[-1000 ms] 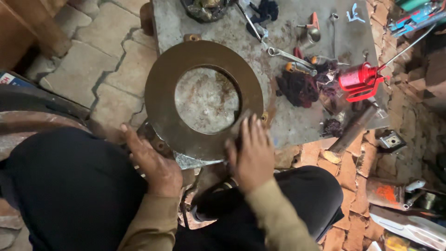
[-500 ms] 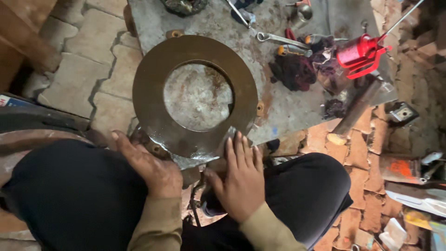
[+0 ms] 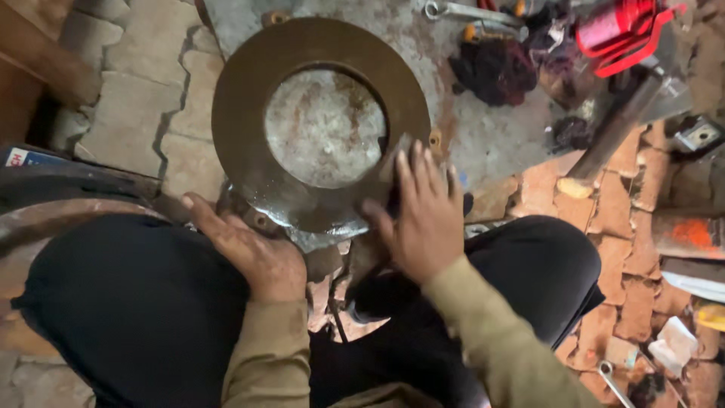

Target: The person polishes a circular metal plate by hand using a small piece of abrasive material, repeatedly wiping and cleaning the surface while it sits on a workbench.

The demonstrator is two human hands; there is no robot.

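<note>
- Since half a second ago, right hand (image 3: 423, 219) has slid up along the metal ring's (image 3: 249, 98) lower right edge, fingers flat, grasping nothing.
- Left hand (image 3: 253, 253) rests loosely open, touching the ring's near rim.
- Ring lies on a steel plate (image 3: 491, 140), just beyond both hands.

Grey metal plate (image 3: 498, 143) carries brown ring (image 3: 242, 136), wrench (image 3: 468, 11), rag (image 3: 495, 68).

Right hand (image 3: 424, 219) lies flat on the rusty metal ring's (image 3: 249, 113) rim (fingers spread), left hand (image 3: 253, 253) beneath its edge.
</note>
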